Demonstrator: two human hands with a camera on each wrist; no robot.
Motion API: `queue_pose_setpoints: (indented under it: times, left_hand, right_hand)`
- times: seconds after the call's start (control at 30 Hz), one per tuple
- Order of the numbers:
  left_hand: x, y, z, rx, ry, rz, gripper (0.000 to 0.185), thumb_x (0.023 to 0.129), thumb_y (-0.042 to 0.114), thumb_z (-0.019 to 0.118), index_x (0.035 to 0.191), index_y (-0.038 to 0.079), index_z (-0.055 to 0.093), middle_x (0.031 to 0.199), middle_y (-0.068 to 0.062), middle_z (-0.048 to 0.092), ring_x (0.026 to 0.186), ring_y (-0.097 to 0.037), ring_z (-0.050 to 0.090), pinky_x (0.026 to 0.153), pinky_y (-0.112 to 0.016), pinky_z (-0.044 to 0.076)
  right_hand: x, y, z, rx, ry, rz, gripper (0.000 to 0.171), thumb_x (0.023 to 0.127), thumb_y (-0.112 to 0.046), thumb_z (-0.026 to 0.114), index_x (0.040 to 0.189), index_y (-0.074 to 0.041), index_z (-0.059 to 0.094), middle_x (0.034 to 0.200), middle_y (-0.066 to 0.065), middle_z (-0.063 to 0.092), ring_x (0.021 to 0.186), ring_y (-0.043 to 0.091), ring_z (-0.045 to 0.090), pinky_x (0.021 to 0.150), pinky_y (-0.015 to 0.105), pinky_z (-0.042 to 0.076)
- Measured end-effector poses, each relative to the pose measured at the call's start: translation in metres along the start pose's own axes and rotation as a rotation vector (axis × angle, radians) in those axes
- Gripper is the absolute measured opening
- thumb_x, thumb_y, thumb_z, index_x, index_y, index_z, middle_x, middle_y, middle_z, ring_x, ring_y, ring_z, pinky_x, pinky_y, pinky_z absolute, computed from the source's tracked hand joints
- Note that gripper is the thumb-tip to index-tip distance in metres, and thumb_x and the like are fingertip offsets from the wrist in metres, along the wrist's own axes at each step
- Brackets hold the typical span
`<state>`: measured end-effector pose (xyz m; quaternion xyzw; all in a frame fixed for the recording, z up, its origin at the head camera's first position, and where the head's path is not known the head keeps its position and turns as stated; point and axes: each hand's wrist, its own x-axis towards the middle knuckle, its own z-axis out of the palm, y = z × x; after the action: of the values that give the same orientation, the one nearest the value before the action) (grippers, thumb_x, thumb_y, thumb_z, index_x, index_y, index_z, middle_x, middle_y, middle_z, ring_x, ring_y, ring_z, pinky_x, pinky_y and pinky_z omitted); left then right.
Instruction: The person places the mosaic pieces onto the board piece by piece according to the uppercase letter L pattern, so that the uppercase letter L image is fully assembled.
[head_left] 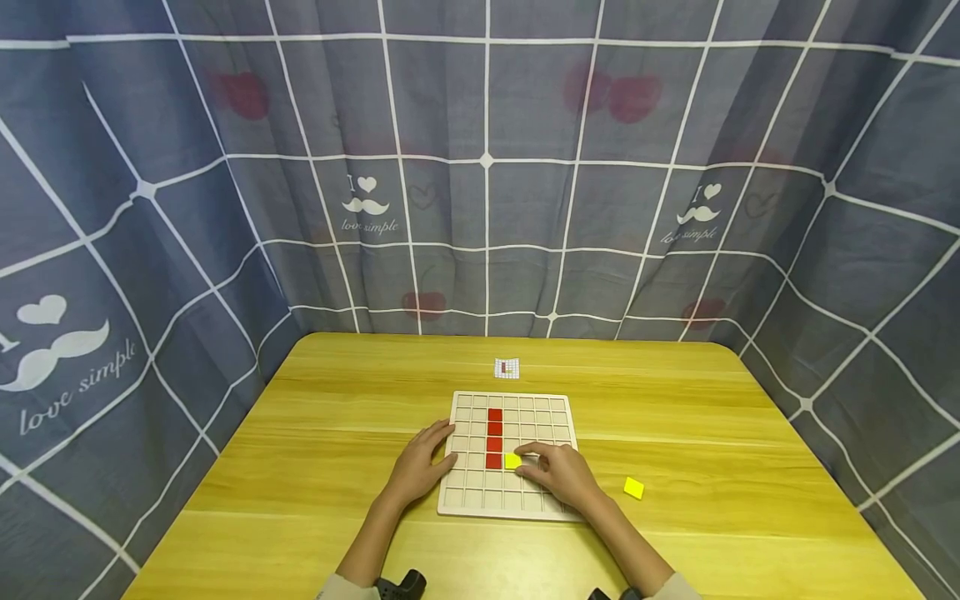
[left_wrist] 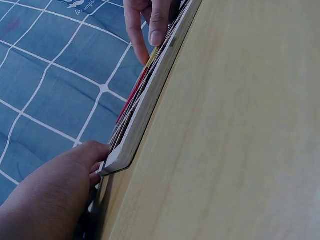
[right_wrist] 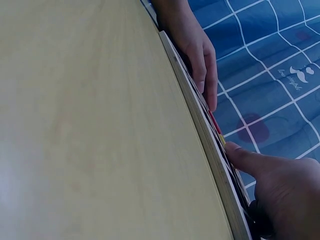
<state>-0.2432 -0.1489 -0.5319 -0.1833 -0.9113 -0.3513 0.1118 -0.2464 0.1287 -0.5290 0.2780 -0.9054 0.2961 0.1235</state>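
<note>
Right hand [head_left: 561, 472] fingertips pressing yellow tile [head_left: 512, 461] into grid board [head_left: 556, 412]; left hand [head_left: 420, 465] flat, steadying board edge.

Both forearms reach forward from the near edge of the table, converging toward its middle, sleeve cuffs just visible at the elbows. The left hand [head_left: 422, 468] lies palm down with fingers straight and together, fingertips pointing toward the far edge. The right hand [head_left: 558, 472] rests palm down just beside it, angled toward the left, its fingers [right_wrist: 239, 157] extended and pressing flat, the thumb tucked alongside; the two hands are near each other but apart.
</note>
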Motion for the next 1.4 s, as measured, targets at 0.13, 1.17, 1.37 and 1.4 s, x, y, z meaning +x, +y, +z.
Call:
queue_pose_setpoints:
  times: [0.13,1.17,1.37,1.4]
  left_hand:
    - [0.001,0.000,0.001,-0.007,0.003,0.009,0.049,0.087,0.026,0.062,0.130,0.006,0.052,0.137,-0.011,0.045,0.126,-0.035,0.038,0.104,-0.052,0.028]
    - [0.000,-0.002,0.000,-0.004,-0.012,-0.016,0.048,0.088,0.029,0.060,0.132,0.009,0.052,0.139,-0.007,0.044,0.128,-0.035,0.036,0.104,-0.053,0.027]
    - [0.000,-0.002,0.000,-0.003,-0.020,-0.023,0.048,0.088,0.028,0.060,0.132,0.009,0.052,0.139,-0.007,0.044,0.128,-0.035,0.035,0.104,-0.053,0.028]
    - [0.000,-0.002,0.000,-0.002,-0.021,-0.022,0.048,0.088,0.028,0.060,0.132,0.010,0.052,0.139,-0.007,0.044,0.128,-0.035,0.035,0.104,-0.053,0.027]
  right_hand:
    - [-0.001,0.001,-0.003,-0.002,0.017,-0.008,0.030,0.078,-0.041,0.070,0.103,-0.024,0.070,0.048,-0.019,0.029,0.045,-0.004,0.019,0.039,0.015,0.020]
    - [-0.107,0.075,-0.103,0.103,0.009,0.311,0.044,0.073,-0.041,0.074,0.111,-0.020,0.067,0.048,-0.013,0.027,0.042,-0.001,0.018,0.037,0.017,0.026]
    - [-0.112,0.081,-0.102,0.090,-0.013,0.341,0.038,0.073,-0.041,0.074,0.105,-0.024,0.068,0.049,-0.012,0.029,0.042,0.000,0.019,0.039,0.017,0.026]
    - [-0.113,0.081,-0.102,0.088,-0.010,0.336,0.036,0.073,-0.040,0.074,0.105,-0.023,0.068,0.049,-0.012,0.029,0.042,0.000,0.019,0.038,0.017,0.026]
